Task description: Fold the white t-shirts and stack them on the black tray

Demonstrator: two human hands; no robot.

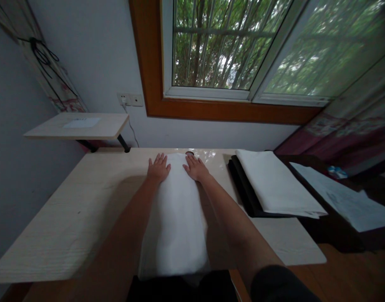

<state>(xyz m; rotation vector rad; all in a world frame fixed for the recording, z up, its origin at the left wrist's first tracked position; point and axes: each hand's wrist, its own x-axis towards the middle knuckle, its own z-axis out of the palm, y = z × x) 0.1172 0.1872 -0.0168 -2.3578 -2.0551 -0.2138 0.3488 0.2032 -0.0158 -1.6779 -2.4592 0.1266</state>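
A long white cloth (181,218), folded into a narrow strip, lies lengthwise on the light wooden desk (53,235). It runs from the desk's far side to the near edge by my body. My left hand (158,168) rests flat at the cloth's far left corner, fingers spread and pointing away from me. Opposite it, my right hand (196,167) lies at the far right corner, its fingers also stretched out. Neither hand grips anything. Just beyond the right fingertips is a small dark round thing (189,153), partly hidden.
To the right, a folded white cloth (280,184) sits on a folded black cloth (242,188). Paper sheets (346,195) lie on a dark surface farther right. A raised shelf (110,126) stands at the back left, near a wall socket (129,99). A window (223,46) is ahead.
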